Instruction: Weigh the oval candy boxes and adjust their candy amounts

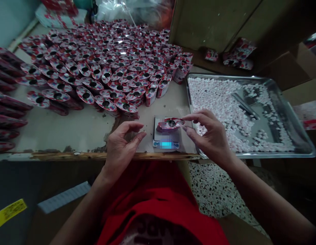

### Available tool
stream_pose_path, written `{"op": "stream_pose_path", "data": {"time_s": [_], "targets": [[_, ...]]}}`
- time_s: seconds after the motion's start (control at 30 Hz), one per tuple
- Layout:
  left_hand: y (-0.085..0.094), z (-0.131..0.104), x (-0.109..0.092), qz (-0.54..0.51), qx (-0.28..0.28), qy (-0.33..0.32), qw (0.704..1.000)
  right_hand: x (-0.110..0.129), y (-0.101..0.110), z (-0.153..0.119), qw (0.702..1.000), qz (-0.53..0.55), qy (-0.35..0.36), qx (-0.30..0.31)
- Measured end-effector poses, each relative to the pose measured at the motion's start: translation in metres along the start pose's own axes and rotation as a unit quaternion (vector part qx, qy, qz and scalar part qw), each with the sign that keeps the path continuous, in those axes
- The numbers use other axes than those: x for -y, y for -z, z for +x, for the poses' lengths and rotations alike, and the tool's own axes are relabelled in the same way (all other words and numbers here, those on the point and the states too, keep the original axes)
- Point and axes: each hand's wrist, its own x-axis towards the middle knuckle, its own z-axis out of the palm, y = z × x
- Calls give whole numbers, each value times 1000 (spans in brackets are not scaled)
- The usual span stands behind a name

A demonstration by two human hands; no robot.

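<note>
A small digital scale point(157, 134) with a lit blue display lies near the table's front edge. On it rests a red-and-white printed packet point(176, 126), its oval top with a dark round hole facing up. My right hand point(211, 136) is at the packet's right end, with thumb and forefinger parted; whether the fingertips touch it I cannot tell. To the left of the scale, my left hand point(123, 143) hovers with thumb and fingers apart, holding nothing.
Many similar packets point(105, 102) stand crowded across the table, more lie at far left. A metal tray point(307, 146) of small white pieces point(216, 92) is at right, with a metal tool point(246, 105) in it. Behind stands a cardboard box point(211, 23).
</note>
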Motion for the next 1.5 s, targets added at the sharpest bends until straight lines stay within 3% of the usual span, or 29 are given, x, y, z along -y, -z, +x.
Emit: {"op": "stream_pose_path", "data": {"time_s": [0.2, 0.4, 0.6, 0.7, 0.8, 0.9, 1.0, 1.1, 1.17, 1.3, 1.43, 1.5], "targets": [[-3, 1, -5, 6, 11, -24, 1000, -11, -6, -5, 999, 7, -30, -11], [-1, 2, 1, 16, 13, -9, 1000, -13, -18, -2, 999, -4, -13, -29], [0, 4, 1, 25, 22, 3, 999, -6, -37, 18, 1000, -25, -1, 2], [-3, 6, -4, 29, 32, 4, 999, -6, -41, 31, 999, 35, -17, 8], [-6, 8, -5, 20, 39, 2, 999, -18, -22, 32, 986, 142, -83, -40], [-7, 8, 0, 22, 36, 3, 999, -42, 18, 14, 984, 99, -127, -82], [-7, 9, 6, 27, 38, 13, 999, -64, 48, -15, 992, -66, -104, 17], [-10, 8, 6, 24, 43, 18, 999, -77, 48, -34, 967, -199, -55, 148], [-11, 7, 2, 22, 44, 10, 999, -82, 38, -35, 950, -254, -50, 176], [-9, 1, -4, 25, 40, 1, 999, -88, 28, -29, 954, -240, -100, 151], [2, -3, 2, 42, 24, 7, 999, -93, 39, -36, 970, -116, -200, 74], [5, -4, 4, 54, 20, 8, 998, -95, 47, -41, 972, -81, -213, 57]]}}
